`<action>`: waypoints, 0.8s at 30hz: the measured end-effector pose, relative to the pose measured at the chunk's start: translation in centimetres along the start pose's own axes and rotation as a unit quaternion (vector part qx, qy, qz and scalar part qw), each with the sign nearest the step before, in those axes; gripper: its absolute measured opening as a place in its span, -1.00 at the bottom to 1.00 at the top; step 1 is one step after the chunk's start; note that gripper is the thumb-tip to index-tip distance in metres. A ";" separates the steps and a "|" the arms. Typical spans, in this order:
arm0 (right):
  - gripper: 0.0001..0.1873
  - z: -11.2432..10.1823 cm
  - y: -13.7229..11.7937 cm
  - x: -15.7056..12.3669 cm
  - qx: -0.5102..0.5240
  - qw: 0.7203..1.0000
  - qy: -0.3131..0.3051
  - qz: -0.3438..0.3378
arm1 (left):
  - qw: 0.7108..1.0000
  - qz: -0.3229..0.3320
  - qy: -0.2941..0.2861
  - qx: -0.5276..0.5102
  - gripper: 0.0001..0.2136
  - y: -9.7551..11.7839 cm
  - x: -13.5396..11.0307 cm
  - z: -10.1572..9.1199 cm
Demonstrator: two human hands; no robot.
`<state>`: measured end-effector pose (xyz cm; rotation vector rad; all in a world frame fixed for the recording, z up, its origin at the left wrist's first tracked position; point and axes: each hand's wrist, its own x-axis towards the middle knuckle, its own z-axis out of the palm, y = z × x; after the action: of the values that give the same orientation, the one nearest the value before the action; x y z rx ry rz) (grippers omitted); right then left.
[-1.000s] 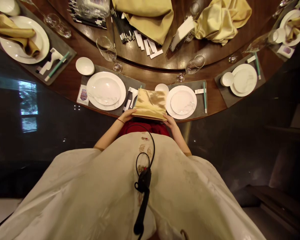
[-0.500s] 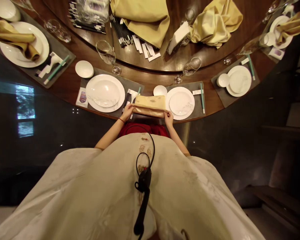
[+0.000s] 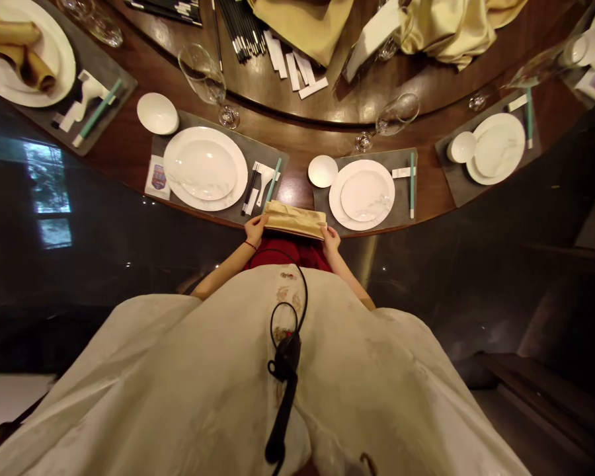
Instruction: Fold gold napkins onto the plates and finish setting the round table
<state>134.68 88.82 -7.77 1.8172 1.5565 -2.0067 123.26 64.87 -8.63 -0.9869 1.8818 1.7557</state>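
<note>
A gold cloth napkin [image 3: 295, 219], folded into a narrow band, spans the space between my two hands at the table's near edge. My left hand [image 3: 255, 229] pinches its left end, the fingers closed. At the right end, my right hand [image 3: 330, 239] grips the cloth between thumb and fingers. Left of the napkin is a place setting with a large white plate [image 3: 205, 168], a white spoon [image 3: 263, 183] and teal-ended chopsticks [image 3: 274, 180]. To its right sit a smaller stacked plate [image 3: 361, 195] and a white bowl [image 3: 322, 171].
The raised round centre [image 3: 277, 106] of the table carries black chopsticks [image 3: 241, 33], white paper sleeves [image 3: 297, 69], a gold cloth [image 3: 302, 26] and crumpled gold cloth [image 3: 456, 30]. Wine glasses [image 3: 203, 76] lie tilted in view behind the settings. Another setting [image 3: 498, 149] is at the right.
The napkin's upper flap has come down toward me, making the band narrower. Both hands still hold its ends. My view has shifted, so the table's centre sits higher in the picture.
</note>
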 end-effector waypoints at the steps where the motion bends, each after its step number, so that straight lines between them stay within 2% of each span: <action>1: -0.72 -0.3 -0.8 -0.6 0.018 0.998 -0.040 0.039 | 1.000 -0.014 0.002 -0.015 -0.67 0.6 -0.3 -0.2; 2: -0.76 -0.8 -1.7 -1.2 0.027 0.993 -0.090 0.074 | 0.999 -0.039 -0.013 -0.029 -0.68 1.3 -0.5 -0.4; 4: -0.79 -1.9 -4.0 -2.4 0.029 0.974 -0.188 0.122 | 0.990 -0.106 -0.086 -0.040 -0.71 3.3 -0.6 -1.1; 5: -0.78 -2.3 -5.2 -3.0 0.029 0.965 -0.223 0.131 | 0.981 -0.129 -0.137 -0.035 -0.74 4.5 -0.5 -1.6; 7: -0.72 -2.5 -7.9 -4.4 0.034 0.954 -0.270 0.125 | 0.965 -0.130 -0.228 -0.020 -0.80 7.6 0.2 -2.8; 10: -0.60 -1.1 -12.1 -7.5 0.047 0.957 -0.285 0.033 | 0.963 -0.042 -0.265 -0.036 -0.82 13.0 0.9 -4.1; 13: -0.54 1.4 -15.9 -11.4 0.064 0.946 -0.307 -0.081 | 0.959 0.107 -0.242 -0.097 -0.64 16.9 -1.2 -3.8; 15: -0.53 2.9 -17.5 -13.7 0.070 0.938 -0.314 -0.130 | 0.951 0.176 -0.226 -0.118 -0.52 17.8 -4.3 -2.4; 17: -0.53 3.8 -18.3 -15.3 0.073 0.935 -0.312 -0.152 | 0.949 0.184 -0.224 -0.125 -0.47 17.3 -7.5 -0.5; 19: -0.54 4.2 -18.1 -15.8 0.073 0.937 -0.305 -0.156 | 0.950 0.182 -0.213 -0.140 -0.47 16.4 -9.6 1.4; 21: -0.54 4.1 -17.2 -15.6 0.068 0.942 -0.295 -0.144 | 0.953 0.177 -0.182 -0.166 -0.49 15.9 -10.1 2.6; 24: -0.55 3.6 -15.5 -14.6 0.067 0.952 -0.280 -0.108 | 0.959 0.128 -0.154 -0.201 -0.48 16.6 -8.9 3.1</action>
<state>127.55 85.98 12.41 0.9818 1.5056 -2.4774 116.92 69.43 8.79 -0.5605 1.5410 2.3545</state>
